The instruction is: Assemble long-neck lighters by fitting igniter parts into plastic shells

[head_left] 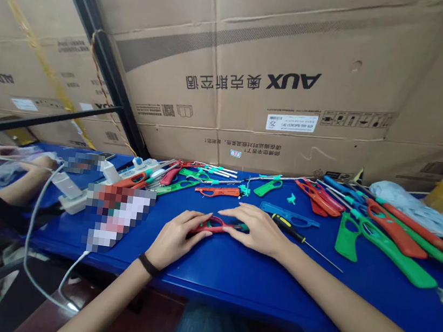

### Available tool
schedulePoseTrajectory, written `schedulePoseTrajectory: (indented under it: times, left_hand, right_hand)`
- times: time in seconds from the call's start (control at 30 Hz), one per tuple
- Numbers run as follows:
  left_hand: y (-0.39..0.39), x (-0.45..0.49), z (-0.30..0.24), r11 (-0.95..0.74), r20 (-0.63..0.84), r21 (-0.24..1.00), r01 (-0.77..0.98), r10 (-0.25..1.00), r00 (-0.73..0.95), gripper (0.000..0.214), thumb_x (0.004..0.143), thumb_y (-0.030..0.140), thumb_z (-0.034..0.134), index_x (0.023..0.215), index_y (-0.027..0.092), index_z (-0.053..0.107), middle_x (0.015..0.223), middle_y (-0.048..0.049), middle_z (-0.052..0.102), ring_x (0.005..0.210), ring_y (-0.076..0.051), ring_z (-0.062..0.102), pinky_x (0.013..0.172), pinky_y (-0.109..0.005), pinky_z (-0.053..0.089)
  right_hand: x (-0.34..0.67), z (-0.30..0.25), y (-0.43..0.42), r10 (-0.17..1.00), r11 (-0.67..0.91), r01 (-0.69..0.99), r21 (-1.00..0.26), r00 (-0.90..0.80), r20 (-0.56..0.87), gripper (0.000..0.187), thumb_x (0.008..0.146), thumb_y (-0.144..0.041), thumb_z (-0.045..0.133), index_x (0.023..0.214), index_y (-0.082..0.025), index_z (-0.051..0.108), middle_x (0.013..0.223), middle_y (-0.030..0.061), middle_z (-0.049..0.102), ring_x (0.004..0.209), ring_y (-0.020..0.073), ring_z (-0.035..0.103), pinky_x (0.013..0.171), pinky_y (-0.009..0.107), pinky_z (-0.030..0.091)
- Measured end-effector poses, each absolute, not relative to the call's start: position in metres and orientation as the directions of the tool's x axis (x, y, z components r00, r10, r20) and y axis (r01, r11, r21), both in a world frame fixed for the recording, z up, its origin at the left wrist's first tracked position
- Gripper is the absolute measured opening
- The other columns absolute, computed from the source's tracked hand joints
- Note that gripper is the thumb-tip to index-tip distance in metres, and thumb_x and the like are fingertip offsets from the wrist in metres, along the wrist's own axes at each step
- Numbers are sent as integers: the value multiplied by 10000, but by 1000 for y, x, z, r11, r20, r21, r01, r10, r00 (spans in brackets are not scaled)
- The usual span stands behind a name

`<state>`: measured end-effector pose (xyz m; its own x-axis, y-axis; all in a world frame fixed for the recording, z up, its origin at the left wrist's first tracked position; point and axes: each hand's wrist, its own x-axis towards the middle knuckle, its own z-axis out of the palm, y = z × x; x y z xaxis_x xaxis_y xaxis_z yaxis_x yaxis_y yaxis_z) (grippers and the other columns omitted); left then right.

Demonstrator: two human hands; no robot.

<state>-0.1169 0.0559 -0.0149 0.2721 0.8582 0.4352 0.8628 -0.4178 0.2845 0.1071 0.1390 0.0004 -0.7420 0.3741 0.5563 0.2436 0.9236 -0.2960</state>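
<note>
Blue table (207, 273), carton (265, 19) behind — and just left of the screwdriver (290, 229), here's the red lighter (217, 229)! Left hand (175, 239) pinches one end, right hand's (259, 230) fingers curl round the other — uneven pulling could twist it loose.
</note>
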Motion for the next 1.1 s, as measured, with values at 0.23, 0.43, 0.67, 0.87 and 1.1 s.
schedulePoseTrajectory:
  times: [0.23,0.43,0.67,0.87,1.1]
  left_hand:
    - [52,-122,-13,-433,403,272,859,862,307,398,908,373,504,1285,246,509,1159,-55,624,1051,-191,583,926,-321,480]
    - [29,-149,-6,-341,357,272,900,904,235,425,893,439,498,1272,250,529,1180,-61,619,1077,-215,587,938,-343,481]
    - [29,-159,-2,-311,346,316,897,918,197,395,891,466,481,1171,221,612,1151,-55,645,1063,-216,604,949,-339,482]
    - [34,-160,-1,-314,319,360,878,926,200,393,887,465,491,1167,217,613,1145,-57,645,1063,-210,602,947,-337,481]
    - [34,-163,4,-315,286,368,875,933,216,382,879,460,502,1133,207,633,1130,-63,654,1038,-216,616,925,-336,493]
  right_hand:
    - [101,-12,141,300,952,226,-206,-829,473,245,913,-236,523,1137,-240,622,998,38,684,930,160,615,1014,383,369]
    - [99,-13,141,313,948,236,-214,-818,482,216,917,-250,519,1086,-204,645,947,43,687,883,169,608,911,338,430]
    - [98,-11,138,362,928,260,-268,-806,469,200,919,-252,516,1058,-200,650,963,44,690,895,175,616,851,322,444]
    - [98,-11,137,393,916,292,-276,-796,460,200,917,-248,519,1053,-216,661,952,42,687,873,175,619,805,317,451]
    - [97,-13,138,412,903,283,-324,-786,462,185,906,-242,542,1037,-225,672,928,31,682,860,166,610,791,296,437]
